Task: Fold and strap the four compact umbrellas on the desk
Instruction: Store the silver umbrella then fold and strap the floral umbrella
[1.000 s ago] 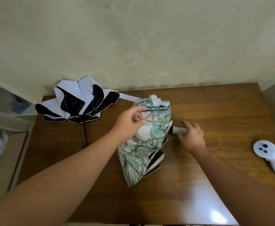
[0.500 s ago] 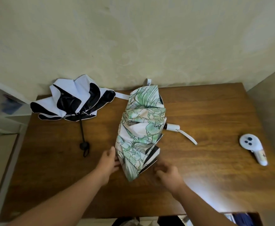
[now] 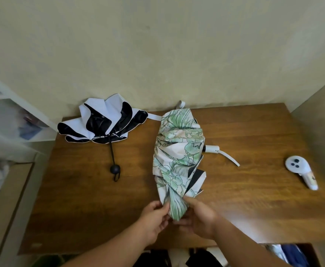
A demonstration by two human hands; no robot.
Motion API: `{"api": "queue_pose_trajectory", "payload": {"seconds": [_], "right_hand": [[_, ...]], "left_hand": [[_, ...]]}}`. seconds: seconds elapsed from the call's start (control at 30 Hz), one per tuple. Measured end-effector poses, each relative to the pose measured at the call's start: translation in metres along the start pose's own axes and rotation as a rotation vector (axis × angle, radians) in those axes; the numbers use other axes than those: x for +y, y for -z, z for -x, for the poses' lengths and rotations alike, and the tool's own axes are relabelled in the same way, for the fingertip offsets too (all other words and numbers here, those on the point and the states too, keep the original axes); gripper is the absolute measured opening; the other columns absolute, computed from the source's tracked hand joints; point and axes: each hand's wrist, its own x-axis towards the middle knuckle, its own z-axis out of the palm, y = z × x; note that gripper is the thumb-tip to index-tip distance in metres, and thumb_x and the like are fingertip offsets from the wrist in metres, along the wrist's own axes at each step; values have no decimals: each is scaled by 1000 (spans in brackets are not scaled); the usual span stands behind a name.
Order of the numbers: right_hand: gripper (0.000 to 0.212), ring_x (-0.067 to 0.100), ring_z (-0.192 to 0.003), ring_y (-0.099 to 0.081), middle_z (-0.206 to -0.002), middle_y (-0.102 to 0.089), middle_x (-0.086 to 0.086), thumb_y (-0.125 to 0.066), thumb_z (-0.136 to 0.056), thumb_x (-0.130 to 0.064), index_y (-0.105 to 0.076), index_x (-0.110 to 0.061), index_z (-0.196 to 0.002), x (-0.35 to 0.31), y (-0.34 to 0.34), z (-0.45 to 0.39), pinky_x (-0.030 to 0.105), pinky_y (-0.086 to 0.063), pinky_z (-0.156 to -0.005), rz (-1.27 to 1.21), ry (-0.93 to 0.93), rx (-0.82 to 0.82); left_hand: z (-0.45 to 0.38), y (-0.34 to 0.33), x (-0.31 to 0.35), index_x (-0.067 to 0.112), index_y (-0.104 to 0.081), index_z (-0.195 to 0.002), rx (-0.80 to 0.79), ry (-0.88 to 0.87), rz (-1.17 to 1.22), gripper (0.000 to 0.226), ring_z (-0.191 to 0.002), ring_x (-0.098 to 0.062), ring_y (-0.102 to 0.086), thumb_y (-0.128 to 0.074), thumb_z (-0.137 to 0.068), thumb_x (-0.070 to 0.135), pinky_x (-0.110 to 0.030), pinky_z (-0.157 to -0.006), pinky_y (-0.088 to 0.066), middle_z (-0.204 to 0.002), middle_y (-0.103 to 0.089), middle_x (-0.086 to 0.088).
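A green floral umbrella [image 3: 178, 153] lies loosely bunched on the middle of the wooden desk [image 3: 254, 189], its white handle [image 3: 212, 148] and white wrist strap [image 3: 230, 158] poking out to the right. My left hand [image 3: 154, 216] and my right hand [image 3: 198, 216] both pinch the near end of its canopy at the desk's front. A white and black umbrella [image 3: 107, 124] sits half open at the back left, its black handle [image 3: 115, 169] pointing toward me.
A white controller [image 3: 300, 170] lies near the desk's right edge. A wall runs along the back of the desk. White shelves [image 3: 7, 120] stand to the left, and dark items show under the front edge.
My hands left the umbrella's top and handle, drew back to the near end of the floral canopy, and now pinch it together. The view widened and shifted.
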Motion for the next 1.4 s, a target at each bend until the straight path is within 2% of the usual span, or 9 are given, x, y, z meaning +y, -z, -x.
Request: {"api": "queue_pose_trajectory", "payload": {"seconds": [0.1, 0.2, 0.33, 0.5, 0.63, 0.73, 0.83, 1.23, 1.4], "right_hand": [[36, 37, -102, -68, -121, -73, 22, -58, -103, -31, -68, -9, -130, 20, -5, 6, 51, -51, -91, -51, 51, 47], [21, 40, -95, -71, -112, -75, 26, -65, -98, -6, -64, -3, -119, 37, -2, 11, 62, -54, -94, -121, 160, 185], [22, 29, -61, -70, -92, -74, 24, -69, -94, 5, -53, -7, -104, 45, -2, 21, 39, -57, -53, -149, 325, 366], [26, 29, -68, -66, -83, -72, 16, -73, -90, 5, -53, -9, -98, 38, -9, 28, 39, -53, -59, -47, 457, 430], [25, 25, -69, -61, -75, -70, 10, -76, -88, 0, -55, -14, -88, 30, -10, 33, 38, -49, -61, 12, 490, 445], [21, 28, -72, -66, -84, -73, 15, -76, -89, -3, -57, -12, -87, 22, -8, 41, 53, -60, -70, -13, 494, 483], [18, 24, -67, -65, -85, -70, 13, -73, -93, -4, -58, -13, -88, 12, 2, 53, 40, -58, -64, -85, 509, 531], [16, 23, -80, -65, -90, -73, 0, -73, -96, -31, -65, -22, -107, -16, 13, 94, 32, -48, -68, -74, 513, 141], [34, 25, -92, -71, -119, -73, 7, -78, -90, -36, -70, -22, -120, -48, 18, 101, 36, -56, -76, 115, 541, 38]], "left_hand": [[20, 5, -19, 19, -66, -111, -98, 54, -134, 21, -68, -12, -70, -76, -95, 28, -23, -56, -48, -89, -80, 0], [25, 13, -21, 26, -60, -116, 10, -118, -431, 25, -74, -13, -68, -74, -96, 34, -23, -58, -48, -100, -77, -1], [19, 24, 18, 40, -54, -120, 106, -501, -663, 31, -90, -13, -64, -72, -95, 32, -30, -75, -53, -105, -65, 4], [10, 20, 57, 40, -58, -128, 11, -773, -1155, 32, -105, -11, -60, -67, -97, 37, -31, -86, -51, -116, -57, 11], [3, 12, 60, 36, -67, -108, 101, -831, -1343, 13, -98, -13, -62, -65, -98, 43, -33, -80, -55, -107, -59, 15], [7, 12, 60, 35, -70, -94, 161, -854, -1256, 8, -87, -12, -61, -67, -97, 41, -29, -69, -50, -96, -61, 13], [15, 17, 57, 33, -71, -85, 233, -846, -1043, 11, -83, -10, -61, -72, -95, 36, -24, -62, -41, -88, -63, 12], [58, -7, 27, 27, -70, -94, 315, -547, -373, 14, -92, -18, -67, -63, -103, 35, -42, -89, -59, -99, -73, 2], [76, -28, 60, 31, -63, -106, 268, -458, -169, 5, -92, -24, -74, -57, -107, 31, -46, -94, -60, -102, -70, -5]]}}
